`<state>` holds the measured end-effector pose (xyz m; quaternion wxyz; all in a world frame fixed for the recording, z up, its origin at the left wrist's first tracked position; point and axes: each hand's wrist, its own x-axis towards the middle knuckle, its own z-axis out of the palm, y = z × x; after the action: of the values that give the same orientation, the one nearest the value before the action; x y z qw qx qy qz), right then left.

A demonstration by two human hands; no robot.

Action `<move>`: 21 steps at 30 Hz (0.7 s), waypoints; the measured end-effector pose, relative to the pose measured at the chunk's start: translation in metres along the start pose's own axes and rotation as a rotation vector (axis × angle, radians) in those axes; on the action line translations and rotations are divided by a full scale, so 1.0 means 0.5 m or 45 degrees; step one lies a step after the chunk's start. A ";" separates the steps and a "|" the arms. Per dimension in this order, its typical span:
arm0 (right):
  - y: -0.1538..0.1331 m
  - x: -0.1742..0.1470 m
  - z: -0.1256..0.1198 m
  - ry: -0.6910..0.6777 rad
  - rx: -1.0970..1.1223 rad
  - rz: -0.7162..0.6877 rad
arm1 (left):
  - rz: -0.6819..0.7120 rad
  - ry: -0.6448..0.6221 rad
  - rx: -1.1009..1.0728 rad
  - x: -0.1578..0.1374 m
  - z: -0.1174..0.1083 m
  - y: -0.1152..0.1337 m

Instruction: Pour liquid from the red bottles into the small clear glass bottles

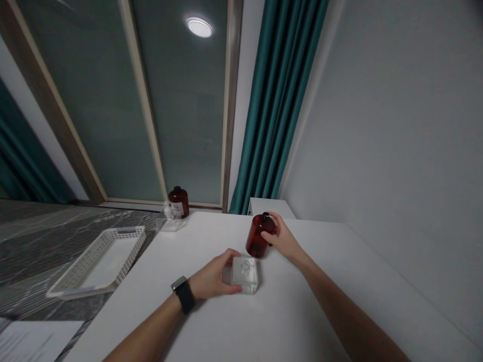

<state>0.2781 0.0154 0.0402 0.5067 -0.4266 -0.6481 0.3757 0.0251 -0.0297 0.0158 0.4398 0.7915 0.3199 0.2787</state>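
With fingers and thumb on either side, my left hand (pixel 213 277) grips a small clear square box (pixel 244 274) on the white table. Something clear and rounded shows inside the box or on its top; I cannot make out what. My right hand (pixel 279 235) is closed around a dark red-brown bottle (pixel 257 236) just behind the box. The bottle leans slightly, and its short black neck points up. Whether its base touches the table, I cannot tell.
At the table's (pixel 211 322) far left corner stand a second brown bottle (pixel 178 202) with a pale label and a clear tray (pixel 171 225) holding a white item. A white perforated basket (pixel 101 259) lies left of the table. A wall (pixel 396 125) runs along the right.
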 end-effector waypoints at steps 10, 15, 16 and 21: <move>0.060 0.064 0.043 0.021 -0.077 0.028 | -0.007 -0.002 0.005 0.000 -0.003 0.008; 0.068 0.065 0.044 0.029 -0.153 0.019 | -0.019 -0.005 0.026 -0.001 -0.002 0.003; 0.069 0.067 0.043 0.036 -0.171 0.016 | -0.018 0.002 0.046 -0.002 -0.001 0.001; 0.078 0.069 0.044 0.060 -0.246 -0.021 | -0.023 0.043 0.124 -0.001 -0.001 -0.009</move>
<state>0.2588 0.0601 0.0117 0.4816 -0.4767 -0.6727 0.2971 0.0232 -0.0277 0.0121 0.3979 0.8042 0.3474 0.2723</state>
